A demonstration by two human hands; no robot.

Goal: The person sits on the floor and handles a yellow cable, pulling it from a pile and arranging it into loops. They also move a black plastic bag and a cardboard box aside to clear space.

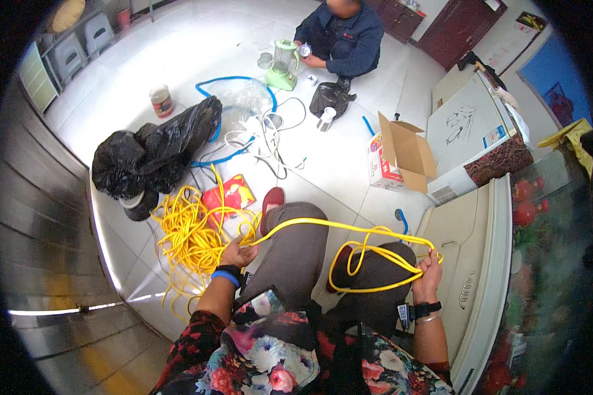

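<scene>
My left hand is at the right edge of a tangled heap of yellow cable on the floor, with a strand of it running through the fingers. That strand arcs over my knees to my right hand, which is closed around several gathered loops of the same cable. The loops hang over my right knee. Under part of the heap lies a red and yellow packet. White cables and a blue hose lie on the floor beyond it.
Black plastic bags lie at the left, near a jar. Across from me a person crouches by a green blender. An open cardboard box stands before a white chest freezer. A pale cabinet is close on my right, a metal door on my left.
</scene>
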